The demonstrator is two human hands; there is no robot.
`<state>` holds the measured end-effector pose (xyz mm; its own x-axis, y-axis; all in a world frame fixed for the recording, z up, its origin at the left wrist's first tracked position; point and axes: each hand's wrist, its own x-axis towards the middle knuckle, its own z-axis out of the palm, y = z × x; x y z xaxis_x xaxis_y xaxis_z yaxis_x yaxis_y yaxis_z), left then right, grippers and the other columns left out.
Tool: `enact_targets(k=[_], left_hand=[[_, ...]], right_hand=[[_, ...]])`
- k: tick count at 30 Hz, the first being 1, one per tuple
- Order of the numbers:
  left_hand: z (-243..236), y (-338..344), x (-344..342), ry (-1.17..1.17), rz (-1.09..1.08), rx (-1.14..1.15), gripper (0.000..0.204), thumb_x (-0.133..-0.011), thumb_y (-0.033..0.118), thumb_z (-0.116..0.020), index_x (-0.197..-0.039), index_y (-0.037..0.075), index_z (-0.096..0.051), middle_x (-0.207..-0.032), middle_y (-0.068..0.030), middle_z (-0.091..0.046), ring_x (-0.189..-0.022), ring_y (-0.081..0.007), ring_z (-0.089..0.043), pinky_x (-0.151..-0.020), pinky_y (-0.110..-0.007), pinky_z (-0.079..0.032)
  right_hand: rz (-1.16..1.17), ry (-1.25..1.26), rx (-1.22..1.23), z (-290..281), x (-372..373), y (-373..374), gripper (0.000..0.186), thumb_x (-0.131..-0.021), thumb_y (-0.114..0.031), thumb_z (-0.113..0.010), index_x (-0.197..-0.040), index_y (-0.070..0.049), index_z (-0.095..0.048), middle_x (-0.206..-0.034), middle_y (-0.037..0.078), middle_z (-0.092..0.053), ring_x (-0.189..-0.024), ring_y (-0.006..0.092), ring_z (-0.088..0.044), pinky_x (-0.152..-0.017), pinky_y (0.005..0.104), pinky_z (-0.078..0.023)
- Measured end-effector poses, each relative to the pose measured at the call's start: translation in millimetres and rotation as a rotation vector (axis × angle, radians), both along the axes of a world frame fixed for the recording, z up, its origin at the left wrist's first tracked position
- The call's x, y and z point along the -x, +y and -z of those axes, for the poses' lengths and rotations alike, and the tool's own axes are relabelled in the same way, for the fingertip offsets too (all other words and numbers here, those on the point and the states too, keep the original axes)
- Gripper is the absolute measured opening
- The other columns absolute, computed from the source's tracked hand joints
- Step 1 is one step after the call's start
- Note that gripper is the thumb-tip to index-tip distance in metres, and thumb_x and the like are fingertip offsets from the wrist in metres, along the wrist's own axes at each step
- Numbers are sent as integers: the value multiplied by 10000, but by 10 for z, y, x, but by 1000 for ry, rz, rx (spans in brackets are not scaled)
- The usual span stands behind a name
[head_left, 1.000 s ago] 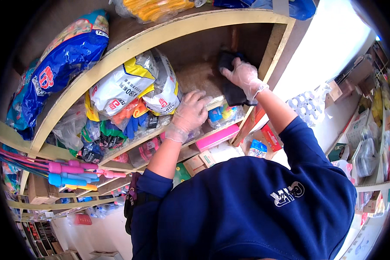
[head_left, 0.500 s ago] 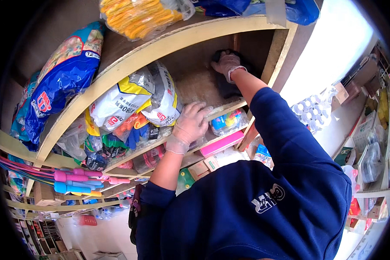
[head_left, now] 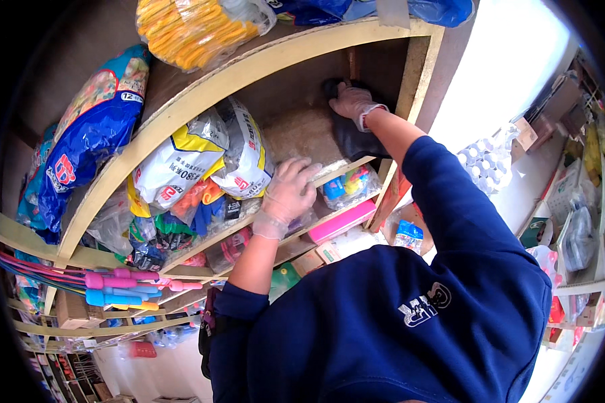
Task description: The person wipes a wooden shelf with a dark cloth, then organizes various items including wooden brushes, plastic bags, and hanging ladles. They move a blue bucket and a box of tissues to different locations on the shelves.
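Note:
Both my hands wear thin, see-through gloves. Deep in the right end of a wooden shelf compartment, my right hand presses on a black cloth, fingers bent over its upper part. The cloth hangs down below the hand, along the right side panel, and touches the shelf board. My left hand lies on the compartment's front edge, palm down with fingers stretched out, holding nothing. Just left of it stand white, yellow and grey plastic packages.
Above, the upper shelf carries a bag of yellow gloves and a large blue bag. Colourful toys in clear wrap and a pink box sit below. Pink and blue handles stick out at the left. Bundled bottles stand at the right.
My right hand has shifted slightly right with the black cloth, closer to the side panel. My left hand stays on the shelf edge. The whole view has drifted a little.

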<state>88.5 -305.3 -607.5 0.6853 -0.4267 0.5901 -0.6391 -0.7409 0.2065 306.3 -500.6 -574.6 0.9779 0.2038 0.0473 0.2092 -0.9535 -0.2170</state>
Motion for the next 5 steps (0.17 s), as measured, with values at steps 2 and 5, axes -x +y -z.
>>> enact_targets(k=[2, 5], left_hand=[[-18, -13, 20, 8, 19, 8, 377, -744, 93, -591, -1119, 112, -633, -1150, -128, -575, -1109, -329, -513, -971, -423, -419], [-77, -16, 39, 54, 5, 1, 379, -742, 96, -595, -1120, 102, -632, -1158, -132, -573, -1115, -329, -512, -983, -424, -412]], right_hand=[[118, -43, 26, 70, -91, 141, 584, -874, -438, -453, -1304, -42, -454, -1273, 198, -556, -1176, 303, -550, -976, 425, -408], [150, 14, -68, 44, -273, 225, 577, -883, -458, -443, -1265, -27, -430, -1256, 182, -571, -1135, 288, -580, -962, 408, -433]])
